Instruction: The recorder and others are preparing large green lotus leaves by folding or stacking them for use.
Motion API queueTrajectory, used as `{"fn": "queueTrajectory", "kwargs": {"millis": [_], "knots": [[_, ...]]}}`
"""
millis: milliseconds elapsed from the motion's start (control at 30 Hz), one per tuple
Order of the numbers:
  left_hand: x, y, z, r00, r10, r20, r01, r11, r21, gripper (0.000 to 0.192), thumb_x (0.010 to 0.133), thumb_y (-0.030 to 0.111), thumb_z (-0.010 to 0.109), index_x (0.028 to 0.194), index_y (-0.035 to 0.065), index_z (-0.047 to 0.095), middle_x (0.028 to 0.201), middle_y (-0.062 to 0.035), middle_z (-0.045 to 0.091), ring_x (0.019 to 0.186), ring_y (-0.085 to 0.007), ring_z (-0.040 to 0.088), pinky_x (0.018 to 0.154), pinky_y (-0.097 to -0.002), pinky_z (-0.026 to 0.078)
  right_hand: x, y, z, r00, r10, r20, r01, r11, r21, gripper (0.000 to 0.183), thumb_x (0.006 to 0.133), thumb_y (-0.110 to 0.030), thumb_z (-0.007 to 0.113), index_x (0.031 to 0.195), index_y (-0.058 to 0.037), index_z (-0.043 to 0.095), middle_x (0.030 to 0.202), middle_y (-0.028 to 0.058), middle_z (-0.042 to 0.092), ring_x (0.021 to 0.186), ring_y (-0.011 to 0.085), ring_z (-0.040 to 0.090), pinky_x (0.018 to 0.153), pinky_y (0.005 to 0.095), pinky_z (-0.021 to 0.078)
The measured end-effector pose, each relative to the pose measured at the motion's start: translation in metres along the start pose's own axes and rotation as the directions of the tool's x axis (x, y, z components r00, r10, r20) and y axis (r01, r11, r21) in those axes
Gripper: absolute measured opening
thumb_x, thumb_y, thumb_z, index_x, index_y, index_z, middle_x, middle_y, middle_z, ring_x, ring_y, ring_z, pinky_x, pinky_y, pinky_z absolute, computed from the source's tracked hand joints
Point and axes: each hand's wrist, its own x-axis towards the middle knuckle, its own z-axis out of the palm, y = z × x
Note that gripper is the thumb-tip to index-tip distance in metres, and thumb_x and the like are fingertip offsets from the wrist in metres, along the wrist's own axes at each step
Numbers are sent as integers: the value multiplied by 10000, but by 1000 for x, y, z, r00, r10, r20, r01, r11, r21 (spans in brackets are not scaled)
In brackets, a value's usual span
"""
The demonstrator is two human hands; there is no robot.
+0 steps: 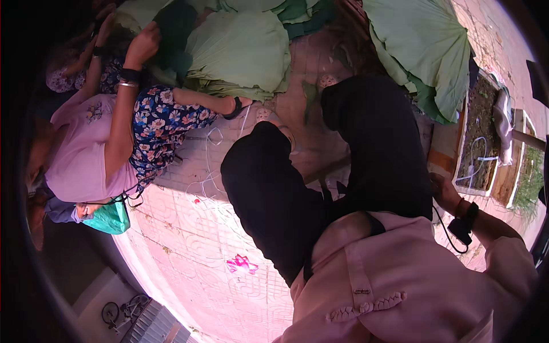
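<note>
My left hand is out of view. My right hand (pixel 445 193) is at the outer side of my right thigh (pixel 386 150), its fingertips hidden behind the black trouser leg. A dark device is strapped to that wrist, and a black cable hangs from it. Before my feet lies a pile of large green leaves (pixel 240 51), which look like lotus leaves. More broad leaves (pixel 424 51) are stacked beyond my right knee, their edges drooping. A torn piece of green leaf (pixel 309 100) lies on the paving between my feet.
At left, a seated person (pixel 90 145) raises a hand beside a dark green leaf (pixel 173 32); others sit behind. White string (pixel 210 180) trails over the paving near my left leg. A pink flower (pixel 242 263) lies behind it. Planter boxes (pixel 482 133) stand at right.
</note>
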Motion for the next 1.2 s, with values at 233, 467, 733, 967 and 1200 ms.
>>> {"fn": "queueTrajectory", "kwargs": {"millis": [233,467,733,967,1200], "knots": [[40,2,9,999,37,-4,-35,977,211,673,872,454,553,1314,-22,376,996,-161,544,851,-259,536,754,-395,420,-86,53,58,591,409,695,-589,808,25,531,854,-417,574,1254,-71,528,1191,128,603,1079,245,588,907,348,458],[126,14,9,1000,10,-14,-3,912,410,711,861,477,551,1326,-24,355,943,-158,545,801,-262,535,716,-400,416,-114,25,85,351,507,787,-786,616,-46,518,852,-453,543,1236,-106,553,1179,115,612,1096,237,583,908,347,456],[300,11,19,999,-43,24,21,810,586,756,848,503,549,1341,-28,331,883,-156,547,745,-266,533,672,-405,413,-16,-37,64,556,601,574,-763,643,66,491,854,-440,533,1216,-111,566,1161,113,618,1089,238,585,903,353,459],[402,-20,12,996,-84,7,58,743,666,795,837,525,547,1353,-31,309,830,-153,549,695,-269,532,634,-409,409,86,-63,80,523,642,560,-801,594,67,468,855,-430,524,1198,-116,577,1144,110,624,1083,239,587,899,358,461],[393,4,15,992,-122,39,65,739,671,834,826,548,545,1366,-34,288,777,-151,550,645,-271,531,595,-413,406,85,-101,50,411,696,589,-850,526,-29,447,856,-419,515,1180,-120,588,1128,108,629,1077,239,589,895,363,464]]}}
